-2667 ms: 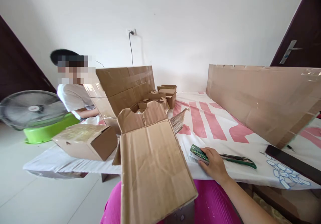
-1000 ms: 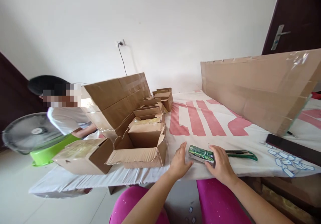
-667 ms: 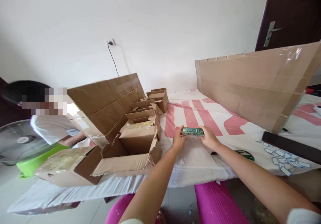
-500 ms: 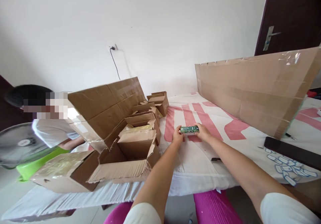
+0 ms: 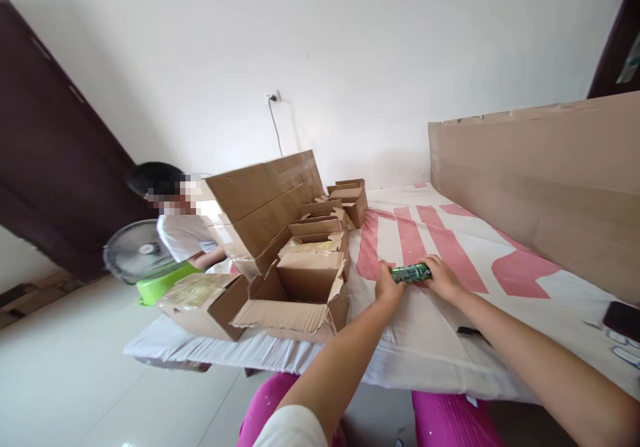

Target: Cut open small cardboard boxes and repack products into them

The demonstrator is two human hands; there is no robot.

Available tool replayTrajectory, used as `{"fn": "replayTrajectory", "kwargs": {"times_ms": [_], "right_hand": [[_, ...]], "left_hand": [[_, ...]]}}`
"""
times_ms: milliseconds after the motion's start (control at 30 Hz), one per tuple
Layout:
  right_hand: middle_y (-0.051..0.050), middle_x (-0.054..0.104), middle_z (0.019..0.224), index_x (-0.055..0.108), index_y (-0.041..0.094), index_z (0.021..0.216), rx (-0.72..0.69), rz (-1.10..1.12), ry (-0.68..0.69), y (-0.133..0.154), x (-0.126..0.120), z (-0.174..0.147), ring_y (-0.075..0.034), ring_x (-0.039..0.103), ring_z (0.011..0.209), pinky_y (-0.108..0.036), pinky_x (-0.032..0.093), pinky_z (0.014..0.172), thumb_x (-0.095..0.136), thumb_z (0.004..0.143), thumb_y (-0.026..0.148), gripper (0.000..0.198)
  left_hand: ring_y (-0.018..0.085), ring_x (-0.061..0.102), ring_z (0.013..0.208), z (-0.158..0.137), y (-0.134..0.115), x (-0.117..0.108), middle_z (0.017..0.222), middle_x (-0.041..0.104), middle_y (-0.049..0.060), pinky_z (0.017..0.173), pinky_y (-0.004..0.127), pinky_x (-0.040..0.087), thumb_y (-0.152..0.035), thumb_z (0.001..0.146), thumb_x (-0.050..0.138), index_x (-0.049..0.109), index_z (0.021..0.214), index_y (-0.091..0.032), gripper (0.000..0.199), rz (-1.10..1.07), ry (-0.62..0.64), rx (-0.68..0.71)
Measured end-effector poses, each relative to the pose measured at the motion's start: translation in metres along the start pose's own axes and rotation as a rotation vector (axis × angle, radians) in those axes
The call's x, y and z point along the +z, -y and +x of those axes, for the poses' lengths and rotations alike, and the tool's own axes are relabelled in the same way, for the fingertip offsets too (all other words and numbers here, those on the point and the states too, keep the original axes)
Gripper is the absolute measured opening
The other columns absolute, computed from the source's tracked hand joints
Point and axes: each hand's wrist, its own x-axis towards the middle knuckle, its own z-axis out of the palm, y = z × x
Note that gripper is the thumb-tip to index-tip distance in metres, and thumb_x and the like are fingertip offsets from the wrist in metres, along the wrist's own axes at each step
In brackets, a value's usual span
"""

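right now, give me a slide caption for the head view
Left hand and right hand grip a green rectangular block; open brown cardboard boxes stand on white-and-red cloth.

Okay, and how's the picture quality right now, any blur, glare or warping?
Head view: soft light on the wall, faint shadow right of the cord; head view: the dark panel at left leans, likely lens distortion; head view: print on the green pack between left hand and right hand is too soft to read; head view: tape on the taped carton shines slightly.
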Motion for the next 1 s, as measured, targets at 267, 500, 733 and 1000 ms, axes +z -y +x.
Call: {"fn": "replayTrajectory", "kwargs": {"times_ms": [267, 500, 733, 1000], "right_hand": [[-0.009, 0.057, 0.117, 0.061, 0.022, 0.112, -0.364, 0.163, 0.058, 0.048, -0.01, -0.086, -0.026, 0.055, 0.112, -0.044, 0.045, 0.1, 0.054, 0.066, 0.005, 0.05], [-0.009, 0.056, 0.115, 0.053, 0.023, 0.118, -0.464, 0.379, 0.221, 0.117, 0.009, -0.125, -0.022, 0.059, 0.103, -0.035, 0.053, 0.085, 0.066, 0.073, 0.009, 0.049], [-0.008, 0.062, 0.113, 0.054, 0.023, 0.112, -0.619, 0.545, 0.199, 0.171, 0.075, -0.096, -0.021, 0.062, 0.096, -0.032, 0.054, 0.076, 0.083, 0.064, 0.019, 0.056], [-0.006, 0.062, 0.102, 0.061, 0.02, 0.1, -0.509, 0.392, 0.243, 0.165, 0.11, -0.074, -0.014, 0.06, 0.072, -0.03, 0.052, 0.072, 0.06, 0.08, 0.013, 0.021]], "left_hand": [[0.029, 0.049, 0.12, -0.119, 0.022, -0.064, 0.134, 0.052, 0.011, 0.107, 0.045, 0.038, -0.011, 0.068, 0.065, 0.047, 0.133, -0.02, 0.068, 0.426, 0.165, 0.422], [0.025, 0.058, 0.112, -0.185, 0.05, -0.148, 0.123, 0.06, 0.01, 0.097, 0.041, 0.05, -0.008, 0.068, 0.054, 0.046, 0.132, -0.021, 0.066, 0.545, 0.015, 0.636], [0.024, 0.06, 0.111, -0.194, 0.078, -0.218, 0.117, 0.064, 0.007, 0.097, 0.04, 0.05, -0.007, 0.064, 0.048, 0.055, 0.121, -0.022, 0.059, 0.613, -0.239, 0.417], [0.026, 0.049, 0.127, -0.165, 0.123, -0.251, 0.135, 0.05, 0.006, 0.108, 0.043, 0.041, -0.007, 0.069, 0.052, 0.054, 0.124, -0.025, 0.058, 0.621, -0.397, 0.021]]}}
